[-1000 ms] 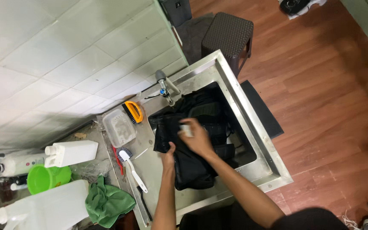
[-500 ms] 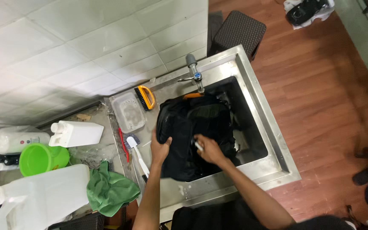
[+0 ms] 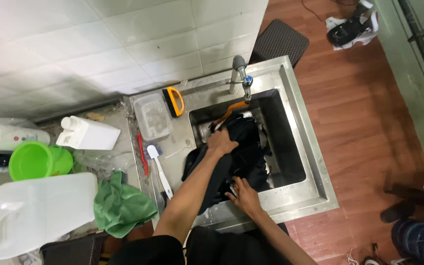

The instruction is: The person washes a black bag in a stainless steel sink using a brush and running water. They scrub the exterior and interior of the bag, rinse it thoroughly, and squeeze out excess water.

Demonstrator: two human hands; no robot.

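Over sink (image 3: 315, 176): both hands (left (image 3: 220, 142), right (image 3: 244, 195)) pressing black bag (image 3: 246, 157).

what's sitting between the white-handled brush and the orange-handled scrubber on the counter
In the head view, a clear rectangular plastic container sits on the steel counter between the white-handled brush and the orange-handled scrubber.
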